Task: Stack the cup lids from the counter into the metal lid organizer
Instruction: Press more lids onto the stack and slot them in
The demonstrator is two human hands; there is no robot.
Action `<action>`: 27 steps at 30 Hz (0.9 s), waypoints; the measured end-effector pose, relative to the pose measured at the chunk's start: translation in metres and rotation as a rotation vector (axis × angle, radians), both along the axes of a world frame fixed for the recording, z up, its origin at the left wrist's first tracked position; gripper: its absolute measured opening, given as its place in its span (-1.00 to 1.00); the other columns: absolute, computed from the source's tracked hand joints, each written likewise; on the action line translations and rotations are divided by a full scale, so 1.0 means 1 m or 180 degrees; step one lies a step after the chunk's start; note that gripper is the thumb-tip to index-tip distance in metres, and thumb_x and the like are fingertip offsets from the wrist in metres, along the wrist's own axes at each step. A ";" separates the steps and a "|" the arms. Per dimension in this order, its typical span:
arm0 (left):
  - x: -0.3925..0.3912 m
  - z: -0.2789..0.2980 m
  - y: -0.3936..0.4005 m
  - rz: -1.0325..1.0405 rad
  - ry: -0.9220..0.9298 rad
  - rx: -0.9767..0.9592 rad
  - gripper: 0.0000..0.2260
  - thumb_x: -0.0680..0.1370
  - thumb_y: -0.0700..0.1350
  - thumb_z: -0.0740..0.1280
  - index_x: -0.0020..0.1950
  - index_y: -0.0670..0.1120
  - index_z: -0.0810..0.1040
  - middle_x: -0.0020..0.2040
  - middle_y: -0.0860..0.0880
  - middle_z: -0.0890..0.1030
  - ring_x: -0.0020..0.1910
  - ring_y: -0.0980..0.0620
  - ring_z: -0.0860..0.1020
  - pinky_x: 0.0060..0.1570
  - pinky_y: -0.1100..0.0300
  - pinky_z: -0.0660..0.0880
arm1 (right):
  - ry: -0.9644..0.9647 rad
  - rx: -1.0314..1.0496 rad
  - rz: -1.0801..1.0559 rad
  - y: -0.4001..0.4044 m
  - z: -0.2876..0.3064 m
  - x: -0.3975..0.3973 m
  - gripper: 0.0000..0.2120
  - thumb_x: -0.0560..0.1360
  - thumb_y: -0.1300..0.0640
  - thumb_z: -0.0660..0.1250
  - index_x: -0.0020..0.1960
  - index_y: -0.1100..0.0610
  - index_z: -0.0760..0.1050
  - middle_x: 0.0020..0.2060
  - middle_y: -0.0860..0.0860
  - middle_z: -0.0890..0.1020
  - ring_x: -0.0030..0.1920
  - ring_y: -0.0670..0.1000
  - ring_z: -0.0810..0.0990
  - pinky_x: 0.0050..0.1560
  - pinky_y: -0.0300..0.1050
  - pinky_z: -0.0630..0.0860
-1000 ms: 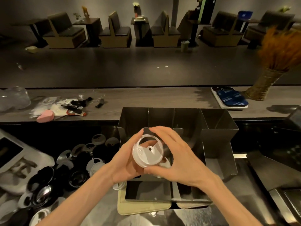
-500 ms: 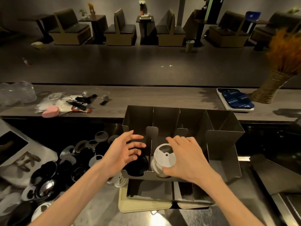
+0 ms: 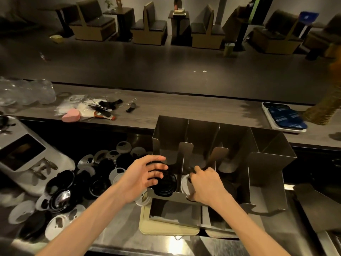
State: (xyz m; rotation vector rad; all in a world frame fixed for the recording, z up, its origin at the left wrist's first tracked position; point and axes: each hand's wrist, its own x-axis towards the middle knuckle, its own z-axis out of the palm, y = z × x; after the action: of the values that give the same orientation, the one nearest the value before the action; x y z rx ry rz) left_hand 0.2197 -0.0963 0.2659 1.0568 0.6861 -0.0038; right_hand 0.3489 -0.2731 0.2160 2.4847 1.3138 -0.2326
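The metal lid organizer (image 3: 265,163) stands on the steel counter with several upright compartments. Black lids (image 3: 166,183) fill the front of its leftmost slot, and white lids (image 3: 184,183) sit in the slot beside it. My right hand (image 3: 206,183) is curled down over the white lids, its fingers pressed against the stack. My left hand (image 3: 144,174) hovers open with spread fingers in front of the black lids, holding nothing. A loose pile of black and white cup lids (image 3: 60,196) lies on the counter to the left.
A white machine with a dark screen (image 3: 24,156) sits at the far left. A cream tray (image 3: 166,228) lies under the organizer. On the wooden bar top are a pink heart-shaped item (image 3: 71,115), small tools (image 3: 108,106), plastic bags (image 3: 24,91) and a phone tray (image 3: 284,117).
Both hands held a white lid above the organizer; my right hand set it into the second slot and now presses on it. My left hand let go and opened.
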 end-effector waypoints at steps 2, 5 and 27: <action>-0.003 -0.002 0.002 0.0035 0.0006 -0.0005 -0.71 0.63 -0.07 0.27 0.26 -0.17 0.62 -0.05 -0.13 0.68 -0.21 0.00 0.58 -0.25 0.18 0.44 | 0.0059 -0.0005 -0.0050 0.002 0.000 0.001 -0.55 0.53 -0.19 0.40 0.27 0.08 0.55 0.23 0.08 0.55 0.07 0.12 0.63 0.08 0.00 0.47; -0.008 -0.006 0.005 0.0057 0.0010 -0.0039 -0.72 0.63 -0.08 0.27 0.27 -0.16 0.61 -0.06 -0.13 0.68 -0.21 0.01 0.58 -0.28 0.20 0.45 | 0.0150 -0.0076 -0.0114 0.006 0.003 0.001 -0.55 0.52 -0.17 0.42 0.29 0.08 0.54 0.32 0.08 0.52 0.13 0.13 0.63 0.10 -0.01 0.48; -0.037 0.026 0.095 -0.0190 -0.0187 0.2036 -0.88 0.59 -0.12 0.40 0.11 0.01 0.65 0.04 -0.04 0.69 0.06 0.05 0.65 0.06 0.13 0.57 | 0.0991 0.2191 -0.0047 0.093 0.108 -0.038 -0.49 0.53 -0.23 0.40 0.43 -0.11 0.44 0.21 -0.17 0.56 0.05 -0.14 0.60 0.08 -0.06 0.62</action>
State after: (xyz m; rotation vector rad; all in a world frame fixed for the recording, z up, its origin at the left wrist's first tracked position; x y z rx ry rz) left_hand 0.1826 -0.0015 0.2918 1.6831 0.6138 0.2063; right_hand 0.3107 -0.1797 0.3242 3.1201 1.7296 -0.1990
